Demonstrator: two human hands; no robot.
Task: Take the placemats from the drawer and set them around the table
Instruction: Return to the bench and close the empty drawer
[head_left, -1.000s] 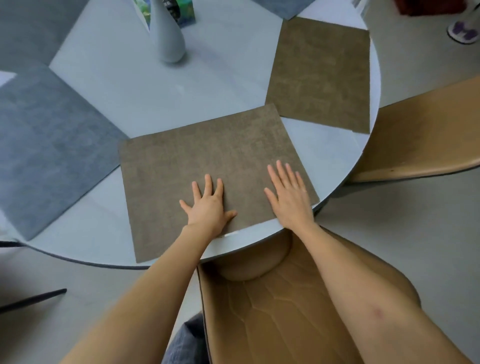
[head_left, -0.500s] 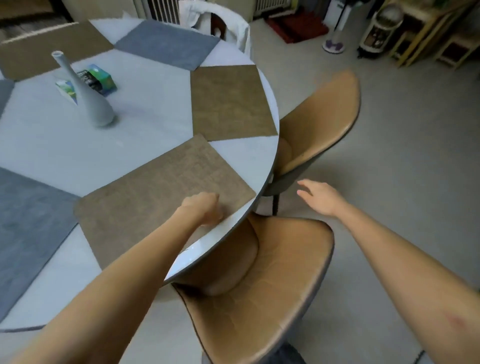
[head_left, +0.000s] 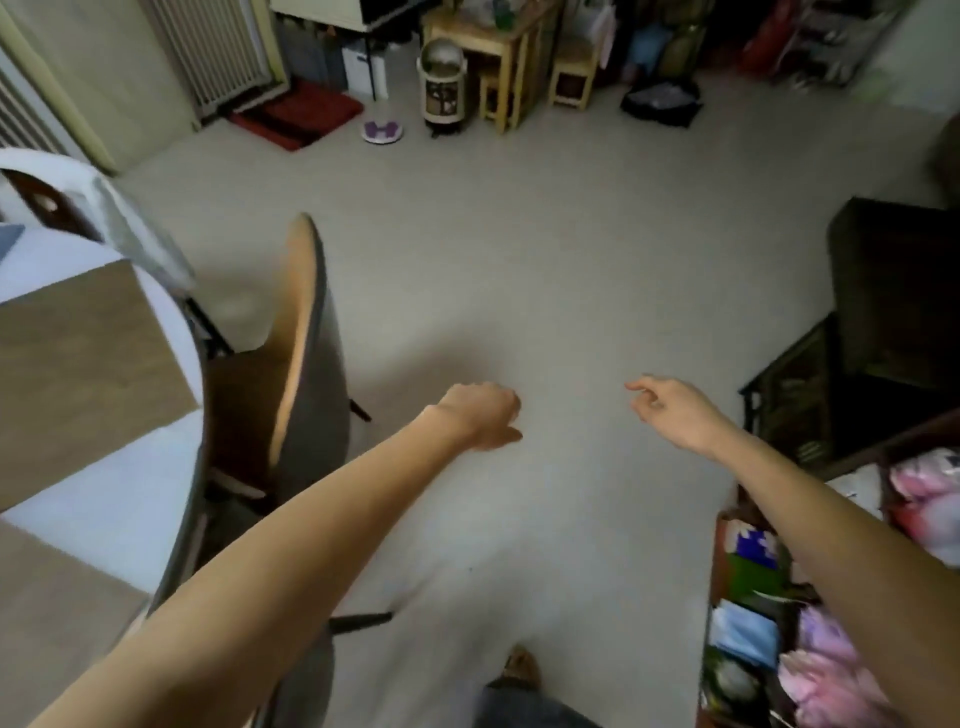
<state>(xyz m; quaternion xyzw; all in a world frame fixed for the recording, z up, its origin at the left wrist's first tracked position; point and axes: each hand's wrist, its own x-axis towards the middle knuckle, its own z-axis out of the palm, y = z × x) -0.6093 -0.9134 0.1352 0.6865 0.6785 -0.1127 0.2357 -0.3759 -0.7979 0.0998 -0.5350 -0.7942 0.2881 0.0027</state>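
- No brand, label or writing can be read anywhere; the view is soft with motion blur.
- The left hand hangs over the bare floor, fingers loosely curled under and holding nothing.
- The right hand is out in the air at the same height, fingers slack and slightly parted, forefinger forward, also holding nothing.
- Two brown placemats lie flat on the round white surface at the left edge: one brown placemat farther along the rim, a second brown placemat nearer the person.
- A tan chair stands just beside the surface's rim.
- Half a second ago the left hand rested on the near placemat and the right hovered by the chair; both are now clear of the surface, over open floor.
- The view has swung right: the vase and grey mats are gone from sight, and a shelf of colourful cloth items and a dark cabinet appear on the right.
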